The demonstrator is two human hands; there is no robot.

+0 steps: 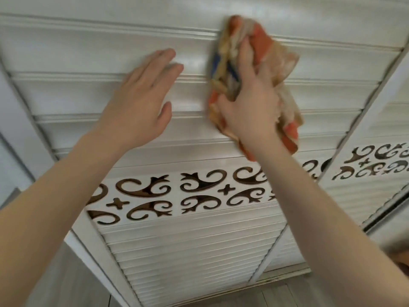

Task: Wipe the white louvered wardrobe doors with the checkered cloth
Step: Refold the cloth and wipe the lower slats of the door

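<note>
The white louvered wardrobe door [73, 54] fills the view, its wide slats running across. My right hand [250, 103] grips the bunched checkered cloth [276, 60], orange, cream and blue, and presses it against the upper slats right of centre. The cloth is blurred. My left hand [141, 96] lies flat on the slats to the left of the cloth, fingers spread, holding nothing.
A band of brown scroll cut-outs [199, 191] crosses the door below my hands, with finer slats [188, 251] under it. A second door panel [376, 173] stands to the right behind a vertical frame strip. Grey floorboards [276, 295] show at the bottom.
</note>
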